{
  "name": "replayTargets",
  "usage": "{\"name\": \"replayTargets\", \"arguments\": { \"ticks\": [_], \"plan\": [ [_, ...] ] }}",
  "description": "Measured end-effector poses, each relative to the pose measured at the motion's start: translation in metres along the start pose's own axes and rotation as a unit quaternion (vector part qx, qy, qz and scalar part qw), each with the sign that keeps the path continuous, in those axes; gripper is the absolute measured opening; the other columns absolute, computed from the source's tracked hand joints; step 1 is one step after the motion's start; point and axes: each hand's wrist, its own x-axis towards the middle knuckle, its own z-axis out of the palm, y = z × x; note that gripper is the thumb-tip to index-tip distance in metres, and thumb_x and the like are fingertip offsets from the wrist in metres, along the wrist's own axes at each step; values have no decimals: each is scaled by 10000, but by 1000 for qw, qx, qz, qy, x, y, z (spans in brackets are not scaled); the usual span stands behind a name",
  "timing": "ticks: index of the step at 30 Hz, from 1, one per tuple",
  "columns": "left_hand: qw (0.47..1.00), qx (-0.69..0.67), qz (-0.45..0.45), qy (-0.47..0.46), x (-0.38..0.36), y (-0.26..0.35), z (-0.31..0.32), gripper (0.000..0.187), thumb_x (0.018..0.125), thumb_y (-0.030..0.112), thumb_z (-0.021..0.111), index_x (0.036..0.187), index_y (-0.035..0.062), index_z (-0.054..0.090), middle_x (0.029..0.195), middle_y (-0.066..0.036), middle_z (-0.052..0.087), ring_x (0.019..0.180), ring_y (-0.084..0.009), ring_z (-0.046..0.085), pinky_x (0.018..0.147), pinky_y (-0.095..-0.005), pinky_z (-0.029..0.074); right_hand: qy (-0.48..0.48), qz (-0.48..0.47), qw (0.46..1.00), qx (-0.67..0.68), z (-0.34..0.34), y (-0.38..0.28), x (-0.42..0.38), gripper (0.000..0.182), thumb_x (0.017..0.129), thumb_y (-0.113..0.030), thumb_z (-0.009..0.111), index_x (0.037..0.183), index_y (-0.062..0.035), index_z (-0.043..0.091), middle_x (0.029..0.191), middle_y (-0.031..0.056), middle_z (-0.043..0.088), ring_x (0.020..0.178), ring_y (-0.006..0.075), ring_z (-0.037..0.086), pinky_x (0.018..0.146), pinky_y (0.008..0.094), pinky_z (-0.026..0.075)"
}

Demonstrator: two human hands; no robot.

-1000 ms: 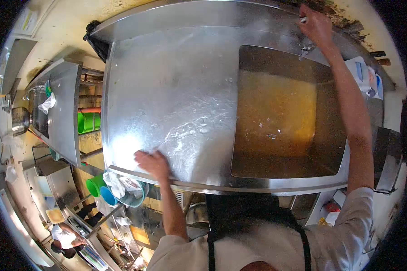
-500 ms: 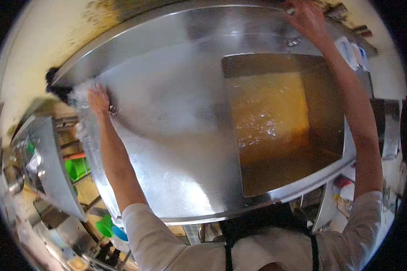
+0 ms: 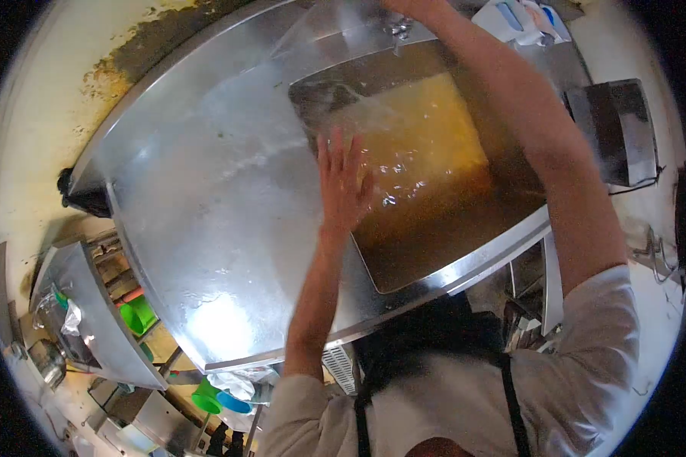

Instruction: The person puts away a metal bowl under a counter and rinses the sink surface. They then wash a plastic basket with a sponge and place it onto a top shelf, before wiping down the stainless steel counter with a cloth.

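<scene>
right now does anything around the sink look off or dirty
Yes: the wall above the steel counter has dark and rusty-brown patches, odd against its pale surface. The sink also looks brownish-orange inside; whether from dirt or lighting, I cannot tell.

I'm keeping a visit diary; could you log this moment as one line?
left hand: open, over left side of basin | right hand: near metal fitting, grip unclear | water: amber-looking, rippled

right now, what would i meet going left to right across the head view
Black plastic → upper green bucket → blue container → left hand → right hand, cut by the top edge → white container → dark box
</scene>
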Motion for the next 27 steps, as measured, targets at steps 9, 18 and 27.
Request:
{"name": "replayTargets", "arguments": {
  "ticks": [9,18,27],
  "plan": [
    [651,390,-644,95,-335,-107,-195,788,965,532,316,1436,-89,197,1497,-315,170,1389,-452,182,1120,-543,154,-27,24,996,78,-1,-6,-5,329,738,-252,738,958,-59,588,743,102,658,738,293,653,629,437,510],
    [740,580,-337,-53,-125,-421,-201,633,956,479,416,1437,74,345,1518,-127,285,1391,-337,254,1141,-465,163,5,-20,991,132,24,10,-5,249,694,-163,709,873,-32,595,656,108,623,628,300,631,561,416,493],
    [991,39,-127,-32,3,-62,17,657,944,421,432,1439,15,287,1508,-205,259,1413,-358,199,1114,-495,211,49,-29,996,72,10,4,-8,269,729,-191,695,918,-23,604,670,140,624,628,304,629,564,428,491]
  ]
}}
